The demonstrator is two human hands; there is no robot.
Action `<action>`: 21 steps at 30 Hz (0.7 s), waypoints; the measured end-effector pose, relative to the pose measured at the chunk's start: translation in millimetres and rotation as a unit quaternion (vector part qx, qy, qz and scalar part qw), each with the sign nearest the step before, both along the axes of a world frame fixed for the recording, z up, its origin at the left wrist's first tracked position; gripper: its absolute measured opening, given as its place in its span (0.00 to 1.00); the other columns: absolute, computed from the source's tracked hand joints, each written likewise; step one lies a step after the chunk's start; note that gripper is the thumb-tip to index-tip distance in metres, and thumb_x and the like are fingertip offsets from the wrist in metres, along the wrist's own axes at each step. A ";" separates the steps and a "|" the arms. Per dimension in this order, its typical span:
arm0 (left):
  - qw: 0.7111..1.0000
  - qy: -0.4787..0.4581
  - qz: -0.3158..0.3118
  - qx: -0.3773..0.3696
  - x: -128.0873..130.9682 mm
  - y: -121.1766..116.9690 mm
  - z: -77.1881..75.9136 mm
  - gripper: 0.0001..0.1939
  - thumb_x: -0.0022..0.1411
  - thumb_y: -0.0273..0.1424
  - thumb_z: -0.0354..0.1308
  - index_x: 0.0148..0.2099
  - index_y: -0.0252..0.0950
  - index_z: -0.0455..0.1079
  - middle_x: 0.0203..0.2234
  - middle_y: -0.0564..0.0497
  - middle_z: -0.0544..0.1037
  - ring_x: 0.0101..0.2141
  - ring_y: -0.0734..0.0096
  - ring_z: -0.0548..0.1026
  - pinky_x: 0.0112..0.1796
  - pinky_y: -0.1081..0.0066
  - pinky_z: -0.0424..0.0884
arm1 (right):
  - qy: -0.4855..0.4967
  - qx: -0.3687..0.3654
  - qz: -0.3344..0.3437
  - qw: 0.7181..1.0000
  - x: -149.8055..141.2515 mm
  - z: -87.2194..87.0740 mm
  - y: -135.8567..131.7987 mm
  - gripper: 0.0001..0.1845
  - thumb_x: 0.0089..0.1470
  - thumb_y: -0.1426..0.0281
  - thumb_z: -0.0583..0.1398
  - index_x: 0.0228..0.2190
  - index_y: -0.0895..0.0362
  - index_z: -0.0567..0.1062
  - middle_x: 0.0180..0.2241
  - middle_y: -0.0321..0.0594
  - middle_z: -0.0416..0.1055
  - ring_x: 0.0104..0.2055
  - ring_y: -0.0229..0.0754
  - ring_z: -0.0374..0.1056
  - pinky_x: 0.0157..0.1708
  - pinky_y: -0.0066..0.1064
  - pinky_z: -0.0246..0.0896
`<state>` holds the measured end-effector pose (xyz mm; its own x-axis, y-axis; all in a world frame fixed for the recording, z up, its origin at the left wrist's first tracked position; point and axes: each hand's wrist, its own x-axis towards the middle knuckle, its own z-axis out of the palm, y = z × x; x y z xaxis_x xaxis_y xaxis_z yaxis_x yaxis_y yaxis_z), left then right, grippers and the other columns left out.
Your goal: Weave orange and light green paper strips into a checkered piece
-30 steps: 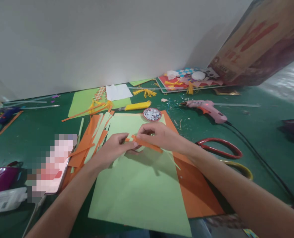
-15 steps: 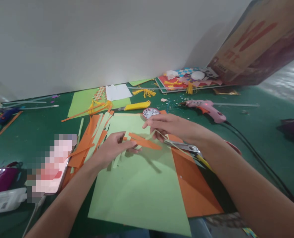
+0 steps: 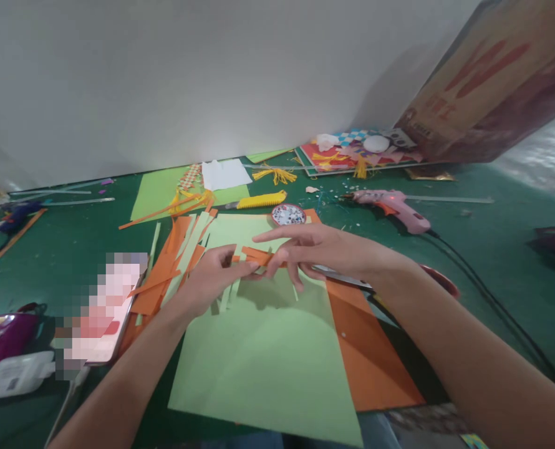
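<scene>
Probably light and easily creased, this orange paper strip [image 3: 254, 254] wants a flat pinch near one end, where my left hand [image 3: 219, 269] closes on it above the pale-green sheet's [image 3: 263, 355] far half, my right hand [image 3: 327, 247] loosely spread alongside, its hold uncertain.

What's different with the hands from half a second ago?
The right hand moved left, from lifting a green strip to reaching over the orange strip, index finger stretched out. I can't tell whether it let the green strip go. The left hand still pinches the orange strip; the pink glue gun and yellow cutter stayed put.
</scene>
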<state>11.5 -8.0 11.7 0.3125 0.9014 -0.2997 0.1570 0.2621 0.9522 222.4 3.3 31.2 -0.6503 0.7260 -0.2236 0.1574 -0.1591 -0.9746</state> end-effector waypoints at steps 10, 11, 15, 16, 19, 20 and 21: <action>0.999 -0.045 0.021 -0.002 -4.7 2.3 -6.1 0.14 0.49 0.36 0.67 0.36 0.33 0.74 0.33 0.46 0.81 0.38 0.61 0.79 0.46 0.62 0.70 | -0.155 0.000 -0.008 0.988 21.3 6.8 9.9 0.20 0.48 0.55 0.61 0.19 0.59 0.74 0.11 0.30 0.62 0.12 0.27 0.52 0.13 0.23 0.44; 0.998 -0.054 0.024 -0.002 -4.6 2.4 -5.9 0.14 0.49 0.36 0.67 0.36 0.33 0.74 0.34 0.46 0.82 0.38 0.61 0.79 0.46 0.63 0.70 | -0.145 -0.024 0.050 0.988 19.6 6.7 8.2 0.20 0.49 0.55 0.61 0.20 0.60 0.75 0.11 0.31 0.63 0.12 0.27 0.51 0.13 0.23 0.43; 0.998 -0.043 0.049 0.003 -4.5 2.5 -4.9 0.14 0.48 0.36 0.68 0.36 0.34 0.75 0.34 0.46 0.82 0.39 0.60 0.79 0.44 0.64 0.72 | -0.087 -0.083 0.134 0.984 5.4 1.0 2.3 0.16 0.50 0.59 0.61 0.23 0.60 0.76 0.11 0.29 0.63 0.10 0.25 0.47 0.12 0.23 0.39; 0.998 -0.036 0.053 0.008 -4.4 2.6 -4.8 0.14 0.48 0.36 0.68 0.36 0.34 0.75 0.34 0.46 0.82 0.39 0.60 0.79 0.44 0.64 0.72 | -0.080 -0.090 0.126 0.985 1.8 -1.0 1.8 0.14 0.50 0.61 0.61 0.24 0.60 0.77 0.10 0.28 0.62 0.10 0.25 0.46 0.12 0.23 0.38; 0.998 -0.034 0.056 0.018 -3.8 2.4 -4.2 0.14 0.49 0.36 0.67 0.36 0.34 0.76 0.35 0.45 0.82 0.39 0.61 0.79 0.43 0.64 0.72 | -0.066 -0.108 0.078 0.989 -4.5 -5.2 2.6 0.11 0.48 0.63 0.63 0.26 0.59 0.77 0.10 0.27 0.62 0.10 0.25 0.47 0.11 0.22 0.36; 0.998 -0.036 0.055 0.017 -3.6 2.2 -3.9 0.13 0.49 0.36 0.67 0.36 0.34 0.76 0.36 0.46 0.82 0.39 0.61 0.79 0.43 0.64 0.72 | -0.065 -0.111 0.063 0.990 -4.8 -5.5 3.1 0.10 0.48 0.64 0.63 0.25 0.59 0.77 0.10 0.27 0.63 0.10 0.25 0.48 0.11 0.21 0.36; 0.998 -0.037 0.055 0.018 -3.4 2.1 -3.8 0.13 0.49 0.35 0.67 0.36 0.34 0.76 0.37 0.46 0.82 0.39 0.61 0.79 0.43 0.64 0.72 | -0.063 -0.111 0.053 0.990 -4.3 -5.2 3.6 0.09 0.47 0.65 0.64 0.24 0.59 0.77 0.11 0.27 0.63 0.10 0.24 0.49 0.11 0.21 0.38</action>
<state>8.2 -5.9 7.9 0.2314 0.9413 -0.2456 0.0575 0.2388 0.9694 218.1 7.0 26.0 -0.6769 0.5793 -0.4541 0.3020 -0.3440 -0.8891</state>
